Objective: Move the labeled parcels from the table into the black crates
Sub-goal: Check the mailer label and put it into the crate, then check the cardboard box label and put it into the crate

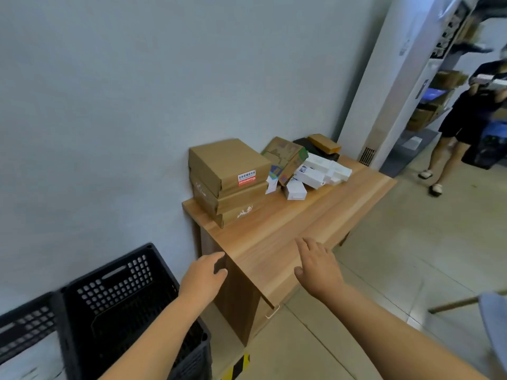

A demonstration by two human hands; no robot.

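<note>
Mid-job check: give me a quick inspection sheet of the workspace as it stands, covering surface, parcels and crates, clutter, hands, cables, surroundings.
Surface: wooden table against the wall, near half bare.
Job's things: stack of three brown boxes at the wall side, top one with a red and white label; behind it a tilted printed carton and a heap of small white boxes. Two black crates on the floor left of the table; no parcels seen in them.
Clutter: dark items and a small brown box at the table's far end.
Hands: left hand at the table's near corner, right hand above the near edge; both hold nothing.
Cables: nothing seen.
Surroundings: a person standing by shelving at right.
</note>
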